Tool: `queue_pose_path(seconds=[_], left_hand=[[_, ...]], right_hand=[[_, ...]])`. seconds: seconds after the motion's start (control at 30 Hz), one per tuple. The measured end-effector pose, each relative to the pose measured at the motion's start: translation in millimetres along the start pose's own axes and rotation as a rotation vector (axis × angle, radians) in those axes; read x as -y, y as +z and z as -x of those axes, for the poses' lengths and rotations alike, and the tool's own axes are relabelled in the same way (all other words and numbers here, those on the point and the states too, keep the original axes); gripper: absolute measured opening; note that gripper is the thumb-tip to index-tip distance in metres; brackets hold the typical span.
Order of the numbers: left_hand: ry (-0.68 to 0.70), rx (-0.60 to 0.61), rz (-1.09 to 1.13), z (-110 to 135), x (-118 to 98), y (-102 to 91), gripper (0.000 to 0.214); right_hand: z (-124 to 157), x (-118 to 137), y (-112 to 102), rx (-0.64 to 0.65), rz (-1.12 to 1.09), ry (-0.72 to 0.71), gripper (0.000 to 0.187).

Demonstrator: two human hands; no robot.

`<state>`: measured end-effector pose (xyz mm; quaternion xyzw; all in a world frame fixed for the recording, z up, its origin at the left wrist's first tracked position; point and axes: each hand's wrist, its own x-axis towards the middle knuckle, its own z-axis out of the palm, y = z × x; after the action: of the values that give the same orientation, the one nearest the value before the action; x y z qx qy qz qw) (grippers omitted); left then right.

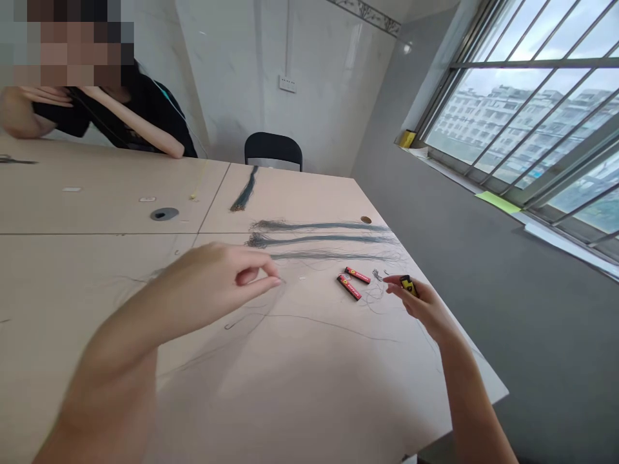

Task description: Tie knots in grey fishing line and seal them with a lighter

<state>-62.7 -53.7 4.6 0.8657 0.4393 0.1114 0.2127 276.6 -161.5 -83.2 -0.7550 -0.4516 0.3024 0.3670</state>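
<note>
"Your right hand (425,310) is pinching a small yellow-and-black object (409,285), just above the loose threads (373,299) on the table (290,399)."

"And your left hand (207,283)?"

"Its fingertips are closed, but you can't tell on what. Drop a wrist and you could snag those threads into the grey thread bundles (322,240)."

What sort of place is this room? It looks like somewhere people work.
It looks like a small workroom for handwork, though I can't be sure. Pale tables are pushed together, bundles of thin dark strands are laid out in rows, and another person sits at the far table edge.
</note>
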Motion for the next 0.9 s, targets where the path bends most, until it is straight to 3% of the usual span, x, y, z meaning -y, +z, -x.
queue_pose_path(seconds=[0.17,0.27,0.4,0.67,0.9], left_hand=[[0.005,0.071,0.287,-10,-4,17.0,0.038],[0.002,0.102,0.348,-8,-11,17.3,0.036],[0.004,0.058,0.389,-4,-15,14.6,0.031],[0.012,0.032,0.405,0,-17,14.5,0.03],[0.027,0.034,0.396,-2,-14,17.0,0.029]], right_hand=[[31,91,38,0.143,-0.154,-0.48,0.022],[37,112,57,0.213,-0.102,-0.573,0.017],[35,113,69,0.242,-0.087,-0.563,0.013],[34,113,66,0.327,-0.18,-0.545,0.011],[31,111,68,0.304,-0.211,-0.575,0.012]])
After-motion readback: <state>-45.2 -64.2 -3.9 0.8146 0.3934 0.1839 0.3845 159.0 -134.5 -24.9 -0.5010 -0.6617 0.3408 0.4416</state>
